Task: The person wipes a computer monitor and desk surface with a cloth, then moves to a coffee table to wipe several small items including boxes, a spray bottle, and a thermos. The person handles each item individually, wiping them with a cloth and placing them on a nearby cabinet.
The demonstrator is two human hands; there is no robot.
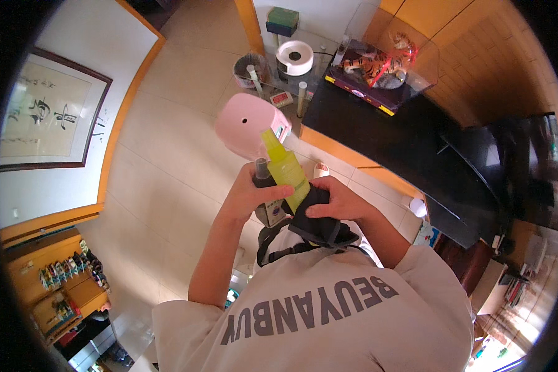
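My left hand (244,193) grips a small bottle (272,211) with a clear cap, a dark upper part and a printed label. The thumb of that hand lies across a translucent yellow-green bottle (289,172), which tilts with its narrow capped end away from me. My right hand (337,200) clasps a black fabric pouch (314,218) around the lower end of the yellow-green bottle. Below the hands, a black strap (265,242) loops at my waist. The base of the yellow-green bottle is hidden by the pouch.
Ahead stands a pink lidded bin (244,121) on the tiled floor (167,153). To the right runs a black-topped cabinet (362,135) bearing a tiger figure (381,69) in a clear case. A glass stand holds a round white device (295,57). A framed calligraphy (51,111) hangs left.
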